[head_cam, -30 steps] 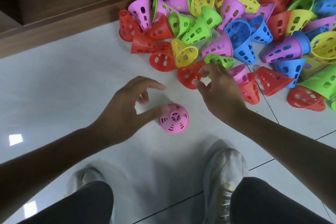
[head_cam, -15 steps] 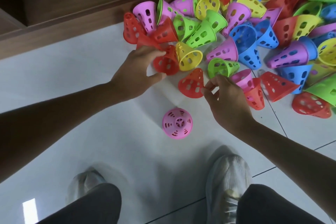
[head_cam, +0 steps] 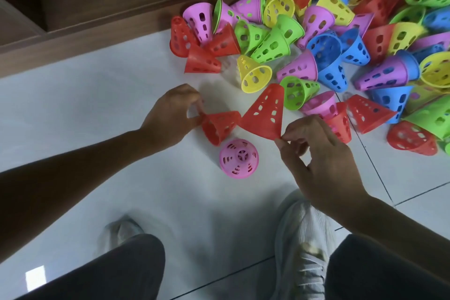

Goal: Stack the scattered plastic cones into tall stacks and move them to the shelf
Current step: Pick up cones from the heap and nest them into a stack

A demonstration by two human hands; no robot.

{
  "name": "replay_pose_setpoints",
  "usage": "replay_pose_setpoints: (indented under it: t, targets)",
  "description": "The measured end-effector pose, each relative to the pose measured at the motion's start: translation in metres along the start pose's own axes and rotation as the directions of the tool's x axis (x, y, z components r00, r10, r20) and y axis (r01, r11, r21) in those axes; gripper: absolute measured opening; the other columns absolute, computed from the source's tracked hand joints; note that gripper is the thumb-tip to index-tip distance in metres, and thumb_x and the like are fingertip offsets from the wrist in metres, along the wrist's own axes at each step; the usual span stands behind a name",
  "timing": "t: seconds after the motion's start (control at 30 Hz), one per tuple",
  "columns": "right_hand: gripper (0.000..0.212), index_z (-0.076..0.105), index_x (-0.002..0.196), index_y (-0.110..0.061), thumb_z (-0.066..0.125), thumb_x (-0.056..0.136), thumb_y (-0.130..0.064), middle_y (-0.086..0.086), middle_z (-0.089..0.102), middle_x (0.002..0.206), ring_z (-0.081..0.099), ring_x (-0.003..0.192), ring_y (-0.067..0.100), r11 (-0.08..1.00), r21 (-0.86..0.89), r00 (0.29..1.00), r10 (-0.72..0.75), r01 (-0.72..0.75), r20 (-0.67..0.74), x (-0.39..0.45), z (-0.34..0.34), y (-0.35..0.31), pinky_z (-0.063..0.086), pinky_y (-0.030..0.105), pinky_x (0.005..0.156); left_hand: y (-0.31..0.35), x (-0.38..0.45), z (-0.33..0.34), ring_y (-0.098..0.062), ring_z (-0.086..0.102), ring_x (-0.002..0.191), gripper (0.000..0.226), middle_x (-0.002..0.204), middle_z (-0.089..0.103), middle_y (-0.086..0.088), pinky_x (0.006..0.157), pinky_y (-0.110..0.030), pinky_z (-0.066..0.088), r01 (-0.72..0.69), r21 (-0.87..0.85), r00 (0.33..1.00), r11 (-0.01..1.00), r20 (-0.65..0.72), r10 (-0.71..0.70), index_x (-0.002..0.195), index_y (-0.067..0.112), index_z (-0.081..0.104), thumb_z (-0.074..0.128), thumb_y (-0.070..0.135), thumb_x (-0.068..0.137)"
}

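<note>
Hands w/ pinch grips: left (head_cam: 170, 114) on small red cone (head_cam: 219, 125), right (head_cam: 319, 161) on big red cone (head_cam: 264, 114)

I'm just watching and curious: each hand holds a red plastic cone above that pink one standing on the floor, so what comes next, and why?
Probably the left hand lowers its red perforated plastic cone onto the upright pink perforated plastic cone, starting a stack. That red cone hangs closest to the pink one. The right hand pinches a second red perforated cone by its rim, ready to follow.
</note>
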State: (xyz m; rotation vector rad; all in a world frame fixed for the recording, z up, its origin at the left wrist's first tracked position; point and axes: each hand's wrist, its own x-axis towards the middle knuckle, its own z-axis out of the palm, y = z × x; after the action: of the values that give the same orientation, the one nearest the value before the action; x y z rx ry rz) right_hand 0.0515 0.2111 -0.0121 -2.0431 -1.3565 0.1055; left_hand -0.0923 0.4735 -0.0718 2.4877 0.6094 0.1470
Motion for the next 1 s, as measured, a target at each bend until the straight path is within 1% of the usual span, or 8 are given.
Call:
replay_pose_setpoints:
  t: [0.17, 0.33, 0.47, 0.53, 0.67, 0.8, 0.9, 1.0]
  targets:
    - [0.024, 0.063, 0.083, -0.003, 0.057, 0.1, -0.019, 0.009, 0.069, 0.087, 0.063, 0.071, 0.021, 0.925, -0.162, 0.938, -0.347, 0.343, 0.0, -0.002, -0.004, -0.001, 0.045, 0.021, 0.071, 0.002, -0.027, -0.004, -0.009, 0.063, 0.089, 0.02, 0.099, 0.067, 0.006, 0.079, -0.03, 0.055, 0.143, -0.162, 0.99, 0.976, 0.036, -0.139, 0.085, 0.018, 0.068, 0.086, 0.023, 0.077]
    - [0.019, 0.065, 0.082, -0.002, 0.061, 0.098, -0.012, 0.012, 0.068, 0.088, 0.064, 0.073, 0.029, 0.862, -0.193, 0.883, -0.467, 0.468, 0.056, -0.002, -0.001, -0.002, 0.053, 0.037, 0.062, 0.014, -0.048, -0.015, -0.009, 0.066, 0.096, 0.031, 0.1, 0.071, 0.004, 0.085, -0.037, 0.058, 0.263, -0.279, 0.964, 0.924, 0.035, -0.264, 0.07, 0.028, 0.058, 0.086, 0.017, 0.076]
    - [0.014, 0.067, 0.078, -0.005, 0.065, 0.092, -0.004, 0.01, 0.068, 0.085, 0.06, 0.066, 0.029, 0.774, -0.268, 0.817, -0.564, 0.574, 0.121, -0.006, 0.003, -0.001, 0.05, 0.04, 0.058, 0.026, -0.058, -0.021, -0.001, 0.065, 0.099, 0.025, 0.109, 0.071, 0.013, 0.089, -0.03, 0.056, 0.326, -0.334, 0.941, 0.884, 0.023, -0.338, 0.071, 0.016, 0.062, 0.083, 0.024, 0.081]
    - [0.014, 0.067, 0.077, -0.006, 0.065, 0.09, -0.001, 0.009, 0.066, 0.082, 0.058, 0.063, 0.029, 0.73, -0.294, 0.785, -0.597, 0.617, 0.165, -0.009, 0.007, 0.0, 0.048, 0.04, 0.057, 0.033, -0.062, -0.024, -0.005, 0.068, 0.098, 0.029, 0.109, 0.073, 0.015, 0.088, -0.031, 0.056, 0.329, -0.412, 0.937, 0.85, 0.028, -0.349, 0.071, 0.013, 0.057, 0.082, 0.021, 0.084]
    - [0.015, 0.065, 0.077, -0.009, 0.065, 0.087, 0.002, 0.007, 0.062, 0.078, 0.054, 0.061, 0.028, 0.697, -0.334, 0.77, -0.605, 0.635, 0.201, -0.013, 0.017, 0.004, 0.045, 0.04, 0.056, 0.052, -0.071, -0.029, -0.022, 0.073, 0.094, 0.035, 0.104, 0.076, 0.01, 0.086, -0.034, 0.055, 0.315, -0.591, 0.935, 0.743, 0.057, -0.351, 0.073, 0.01, 0.047, 0.079, 0.014, 0.086]
    - [0.016, 0.06, 0.08, -0.011, 0.063, 0.087, 0.003, 0.006, 0.058, 0.079, 0.049, 0.063, 0.027, 0.724, -0.348, 0.802, -0.55, 0.596, 0.231, -0.016, 0.026, 0.004, 0.043, 0.038, 0.057, 0.068, -0.079, -0.031, -0.019, 0.074, 0.09, 0.034, 0.097, 0.076, 0.01, 0.081, -0.03, 0.056, 0.321, -0.653, 0.931, 0.686, 0.084, -0.355, 0.076, 0.006, 0.046, 0.077, 0.009, 0.087]
    - [0.006, 0.062, 0.09, -0.011, 0.063, 0.096, -0.012, 0.006, 0.059, 0.088, 0.053, 0.069, 0.026, 0.79, -0.289, 0.838, -0.477, 0.541, 0.265, -0.02, 0.03, 0.004, 0.046, 0.038, 0.06, 0.072, -0.083, -0.031, -0.023, 0.074, 0.093, 0.036, 0.101, 0.076, 0.008, 0.088, -0.044, 0.056, 0.338, -0.659, 0.926, 0.672, 0.103, -0.364, 0.075, 0.004, 0.044, 0.078, 0.009, 0.086]
    - [0.018, 0.065, 0.103, -0.011, 0.064, 0.097, -0.028, 0.005, 0.062, 0.101, 0.061, 0.081, 0.025, 0.87, -0.193, 0.871, -0.387, 0.454, 0.303, -0.027, 0.029, 0.004, 0.052, 0.038, 0.065, 0.074, -0.087, -0.031, -0.023, 0.073, 0.094, 0.036, 0.104, 0.076, 0.008, 0.09, -0.047, 0.055, 0.351, -0.637, 0.922, 0.686, 0.108, -0.372, 0.073, 0.007, 0.046, 0.079, 0.011, 0.085]
